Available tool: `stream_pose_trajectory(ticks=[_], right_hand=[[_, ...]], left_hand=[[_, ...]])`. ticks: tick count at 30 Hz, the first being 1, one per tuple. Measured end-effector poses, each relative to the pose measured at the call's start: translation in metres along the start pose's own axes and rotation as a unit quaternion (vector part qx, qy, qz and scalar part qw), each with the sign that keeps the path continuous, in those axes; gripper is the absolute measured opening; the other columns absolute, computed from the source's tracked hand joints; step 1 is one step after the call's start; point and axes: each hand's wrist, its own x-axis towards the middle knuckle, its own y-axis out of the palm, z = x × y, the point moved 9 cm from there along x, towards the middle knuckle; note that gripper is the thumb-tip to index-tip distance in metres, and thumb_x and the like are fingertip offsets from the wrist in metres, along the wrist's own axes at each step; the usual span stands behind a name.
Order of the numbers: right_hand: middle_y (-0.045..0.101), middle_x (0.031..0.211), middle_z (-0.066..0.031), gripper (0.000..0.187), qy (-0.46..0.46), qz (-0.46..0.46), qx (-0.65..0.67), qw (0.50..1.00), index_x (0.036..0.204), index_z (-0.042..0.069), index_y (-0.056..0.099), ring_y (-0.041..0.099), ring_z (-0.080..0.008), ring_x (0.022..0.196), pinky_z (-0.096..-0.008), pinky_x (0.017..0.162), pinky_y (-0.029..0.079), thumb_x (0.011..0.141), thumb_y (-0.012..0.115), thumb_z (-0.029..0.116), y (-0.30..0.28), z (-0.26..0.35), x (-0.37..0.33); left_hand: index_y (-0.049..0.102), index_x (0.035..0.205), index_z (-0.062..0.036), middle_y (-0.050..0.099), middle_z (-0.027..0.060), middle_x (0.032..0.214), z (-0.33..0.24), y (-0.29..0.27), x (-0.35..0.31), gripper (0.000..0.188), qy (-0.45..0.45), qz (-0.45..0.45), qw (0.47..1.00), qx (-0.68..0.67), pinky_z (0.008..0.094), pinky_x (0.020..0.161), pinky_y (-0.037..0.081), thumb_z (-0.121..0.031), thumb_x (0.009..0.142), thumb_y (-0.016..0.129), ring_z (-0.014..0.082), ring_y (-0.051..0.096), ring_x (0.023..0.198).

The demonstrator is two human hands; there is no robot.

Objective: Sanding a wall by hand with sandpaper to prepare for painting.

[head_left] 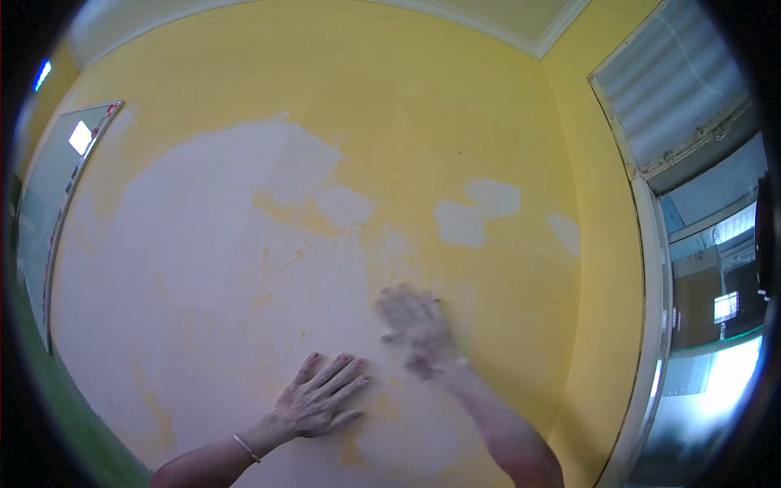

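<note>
both hands at one wall [390,106], yellow above and to the right, with a broad white area [179,268] spread over its left and middle part. wall stands straight ahead of the wearer; both hands lie before its lower middle.

left hand [319,403]: back toward the camera, palm to the white area, fingers pointing up and to the right. fingers slightly apart, thumb out to the lower right, nothing gripped. whitish, powdery-looking residue on the fingers. thin pale bracelet [246,449] round the wrist.

right hand [416,329]: higher than the left, near the edge where white gives way to yellow. blurred; fingers look spread, nothing seen in them. whether the palm touches the wall, cannot tell. hands near each other, not touching.

surface: yellow streaks and flecks show through the white. to the upper right of the right hand, two white patches [460,224] side by side on yellow; a smaller white patch [564,232] farther right, by the corner.

margins: tilted-looking glass panel [73,179] with a patterned edge at left; green surface [89,415] lower left; white moulding [561,32] along the top; pale frame [655,325] with glazing at right, corrugated panel [675,73] above.
</note>
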Motion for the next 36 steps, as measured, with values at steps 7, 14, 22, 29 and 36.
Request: stream_pose_trajectory(ticks=[7, 14, 22, 29, 36], right_hand=[[0.035, 0.164, -0.0088, 0.067, 0.353, -0.171, -0.198, 0.898, 0.156, 0.012, 0.04, 0.025, -0.0317, 0.154, -0.0593, 0.121, 0.018, 0.095, 0.062, 0.031, -0.049, -0.169, -0.025], [0.031, 0.165, -0.007, 0.067, 0.085, -0.014, -0.063, 0.994, 0.157, 0.013, 0.037, 0.025, -0.0307, 0.154, -0.0586, 0.122, 0.019, 0.098, 0.056, 0.041, 0.006, 0.036, 0.013], [0.035, 0.164, -0.0083, 0.064, 0.294, -0.108, -0.151, 0.938, 0.154, 0.012, 0.042, 0.027, -0.0326, 0.153, -0.0576, 0.121, 0.018, 0.097, 0.059, 0.037, -0.042, -0.129, -0.072], [0.034, 0.164, -0.008, 0.067, 0.241, -0.06, -0.055, 0.967, 0.156, 0.014, 0.039, 0.026, -0.0337, 0.153, -0.0652, 0.119, 0.02, 0.097, 0.059, 0.039, 0.0, 0.005, -0.078], [0.03, 0.166, -0.0079, 0.07, 0.106, 0.068, 0.025, 0.992, 0.158, 0.016, 0.037, 0.025, -0.0327, 0.154, -0.06, 0.121, 0.022, 0.097, 0.057, 0.046, 0.021, 0.062, -0.169]], left_hand=[[0.043, 0.156, -0.0225, 0.035, 0.0074, 0.164, 0.005, -0.007, -0.007, 0.066, -0.019, -0.005, 1.0, -0.014, 0.058, 0.124, 0.011, -0.06, 0.101, 0.045, 0.0233, 0.028, 0.154], [0.046, 0.153, -0.0212, 0.035, 0.0089, 0.164, 0.027, -0.005, -0.021, 0.068, -0.068, -0.01, 0.997, -0.034, 0.061, 0.123, 0.012, -0.061, 0.098, 0.051, 0.026, 0.027, 0.154], [0.051, 0.149, -0.019, 0.037, 0.0115, 0.163, 0.027, -0.004, -0.021, 0.067, -0.053, -0.015, 0.997, -0.045, 0.0623, 0.123, 0.01, -0.059, 0.096, 0.055, 0.0293, 0.027, 0.154], [0.056, 0.144, -0.0134, 0.039, 0.0159, 0.161, 0.033, -0.006, -0.027, 0.066, -0.081, -0.034, 0.994, -0.066, 0.0608, 0.123, 0.01, -0.055, 0.093, 0.061, 0.0329, 0.029, 0.153], [0.055, 0.143, -0.0077, 0.039, 0.0204, 0.159, 0.033, -0.005, -0.03, 0.069, -0.066, -0.046, 0.996, -0.045, 0.0618, 0.124, 0.011, -0.049, 0.089, 0.066, 0.0372, 0.028, 0.152]])
